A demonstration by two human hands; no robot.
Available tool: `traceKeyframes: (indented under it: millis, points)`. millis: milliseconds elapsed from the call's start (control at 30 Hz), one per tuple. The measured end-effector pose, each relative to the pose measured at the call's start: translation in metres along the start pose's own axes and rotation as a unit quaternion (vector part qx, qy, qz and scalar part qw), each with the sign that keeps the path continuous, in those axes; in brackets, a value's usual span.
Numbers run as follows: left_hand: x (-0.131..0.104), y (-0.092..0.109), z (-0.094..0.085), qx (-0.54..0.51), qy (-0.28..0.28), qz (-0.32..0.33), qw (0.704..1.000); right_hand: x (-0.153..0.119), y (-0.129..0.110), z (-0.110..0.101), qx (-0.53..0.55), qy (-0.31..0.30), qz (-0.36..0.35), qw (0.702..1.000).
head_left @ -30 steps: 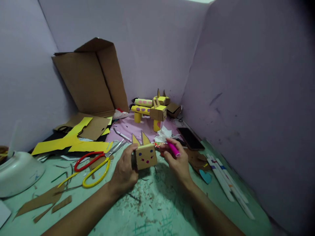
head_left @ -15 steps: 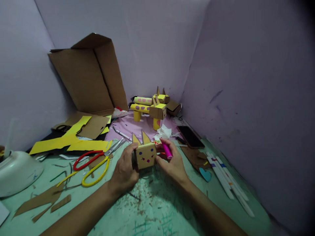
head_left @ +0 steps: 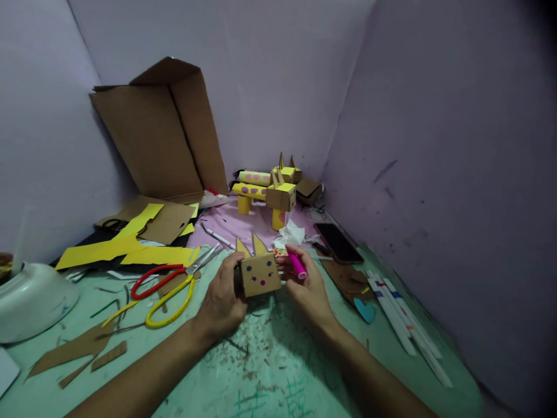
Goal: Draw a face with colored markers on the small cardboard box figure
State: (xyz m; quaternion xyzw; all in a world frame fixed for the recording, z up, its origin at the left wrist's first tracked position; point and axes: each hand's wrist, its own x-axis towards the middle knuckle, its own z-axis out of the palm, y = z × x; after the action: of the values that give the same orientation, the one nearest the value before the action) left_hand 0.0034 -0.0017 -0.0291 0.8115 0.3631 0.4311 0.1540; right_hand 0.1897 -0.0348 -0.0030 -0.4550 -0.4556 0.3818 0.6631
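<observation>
A small cardboard box head (head_left: 261, 275) with a dotted face, two dark dots at the top, and two pointed ears is above the middle of the green table. My left hand (head_left: 224, 293) grips its left side, fingers wrapped round behind it. My right hand (head_left: 310, 289) is at the box's right side, closed on a magenta marker (head_left: 297, 265) that points down toward the right. Whether the right fingertips touch the box cannot be made out. A patterned strip shows behind the box, near the right fingers.
Open scissors (head_left: 176, 284), yellow paper (head_left: 104, 251) and cardboard scraps (head_left: 72, 348) lie left. Two yellow tube animals (head_left: 250, 191) stand at the back before a large cardboard box (head_left: 143, 139). A phone (head_left: 338, 242), white markers (head_left: 391, 313) and blue heart (head_left: 364, 310) lie right; a white bowl (head_left: 35, 302) is far left.
The box head has turned slightly, and its face appears a little wider. My right thumb has drawn back from the box's right edge. The magenta marker is still in my right hand.
</observation>
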Motion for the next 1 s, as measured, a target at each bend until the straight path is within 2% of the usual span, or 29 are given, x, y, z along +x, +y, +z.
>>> traceKeyframes:
  millis: [333,467,600,733,867,933,1000]
  points:
    - [0.008,-0.007,0.002,-0.049,-0.053,-0.112,0.991,0.001,-0.005,-0.005,-0.030,0.071,-0.007,0.997]
    - [0.010,-0.009,0.002,-0.065,-0.065,-0.140,0.986,0.001,-0.009,-0.005,-0.026,0.080,0.000,0.996]
    - [0.011,-0.004,0.001,-0.082,-0.065,-0.152,0.983,-0.002,-0.014,-0.003,0.016,0.078,-0.005,0.997]
    - [0.007,0.006,-0.004,-0.089,-0.048,-0.154,0.983,-0.010,-0.020,-0.003,-0.019,0.074,-0.090,0.993]
    - [0.003,0.012,-0.007,-0.084,-0.047,-0.096,0.991,-0.016,-0.021,-0.004,-0.088,0.036,-0.164,0.982]
    - [0.003,0.014,-0.007,-0.084,-0.054,-0.087,0.991,-0.017,-0.019,-0.003,-0.093,0.021,-0.167,0.981]
    - [0.004,0.016,-0.006,-0.090,-0.066,-0.110,0.988,-0.017,-0.017,-0.003,-0.078,0.021,-0.150,0.985]
